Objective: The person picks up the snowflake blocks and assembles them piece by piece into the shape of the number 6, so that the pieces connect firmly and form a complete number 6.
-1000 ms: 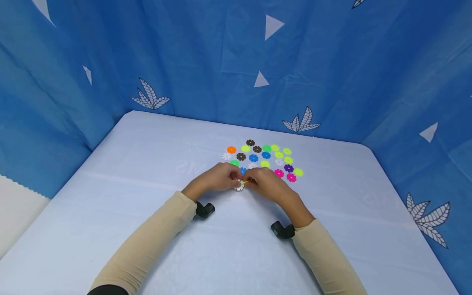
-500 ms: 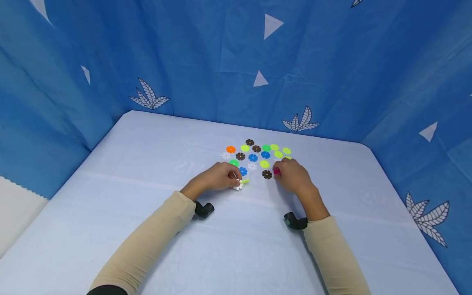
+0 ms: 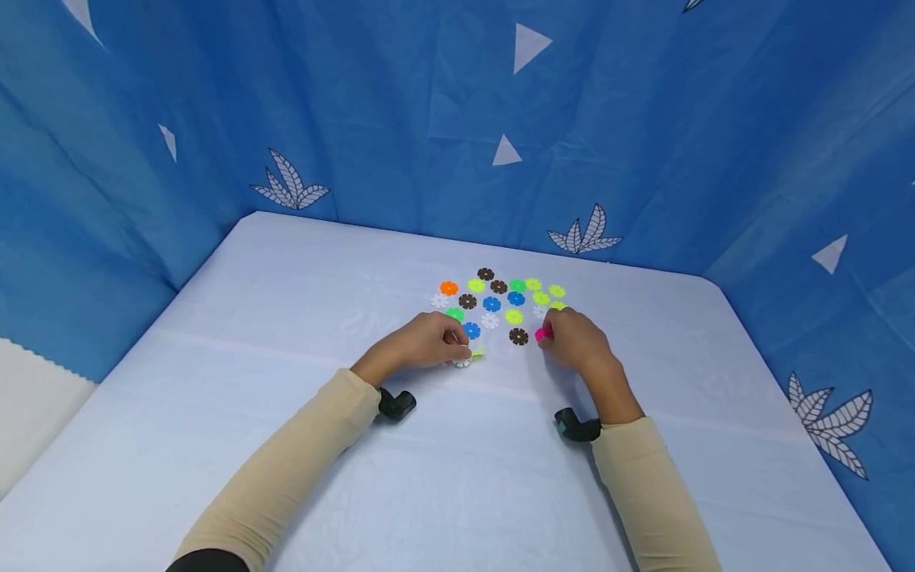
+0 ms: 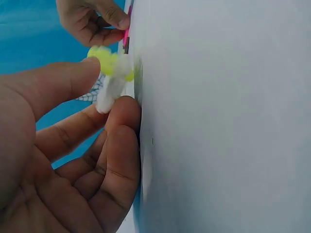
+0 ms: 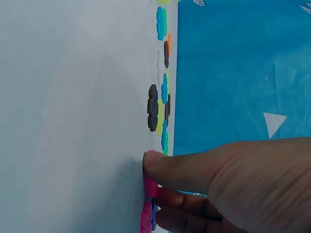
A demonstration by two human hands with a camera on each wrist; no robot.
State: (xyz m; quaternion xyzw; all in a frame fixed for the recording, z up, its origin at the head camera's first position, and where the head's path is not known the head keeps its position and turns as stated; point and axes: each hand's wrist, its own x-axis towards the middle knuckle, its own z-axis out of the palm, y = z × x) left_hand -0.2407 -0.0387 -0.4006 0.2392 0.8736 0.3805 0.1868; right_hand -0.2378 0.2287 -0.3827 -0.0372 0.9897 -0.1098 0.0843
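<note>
My left hand (image 3: pixel 429 340) pinches a white snowflake disc (image 4: pixel 111 92) between thumb and fingers, low over the table. A yellow-green snowflake disc (image 4: pixel 104 59) is joined to it at an angle, standing out to the right in the head view. My right hand (image 3: pixel 577 338) is at the right of the spread discs, thumb and fingertips on a pink snowflake disc (image 3: pixel 540 335). In the right wrist view the thumb covers part of this pink disc. Another pink disc (image 5: pixel 146 221) and a purple disc (image 5: pixel 154 216) lie just beyond it.
Between the hands lies a dark brown disc (image 3: pixel 518 337). Behind are several flat discs, among them an orange disc (image 3: pixel 449 288), a blue disc (image 3: pixel 492 304) and a green disc (image 3: pixel 518 285). A blue curtain (image 3: pixel 400 111) hangs behind the white table (image 3: pixel 457 477).
My right hand has left the joined discs and moved right to the pink disc, uncovering the dark brown disc. My left hand stays in place with the joined white and yellow-green discs.
</note>
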